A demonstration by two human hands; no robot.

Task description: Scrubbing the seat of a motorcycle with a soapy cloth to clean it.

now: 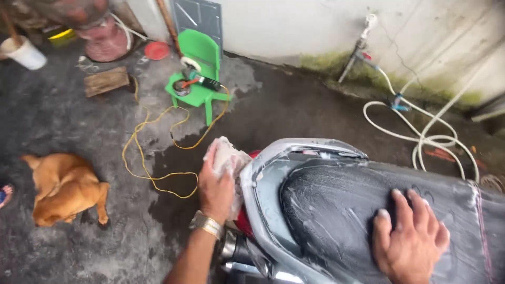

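A motorbike's rear end fills the lower right, with a soapy black seat [336, 210] and a grey tail cowl [263, 184] streaked with foam. My left hand [215, 186], wearing a metal wristwatch, is shut on a soapy white cloth [227, 158] pressed against the left side of the tail cowl. My right hand [410, 239] lies flat on the wet seat, fingers spread, holding nothing. A chrome exhaust part [236, 252] shows below the cowl.
A brown dog [63, 186] lies on the wet concrete at left. A green plastic chair [200, 73] holds a power tool, its yellow cord [152, 152] looping over the floor. A white hose [426, 134] coils near a wall tap at right. A white bucket [23, 52] stands top left.
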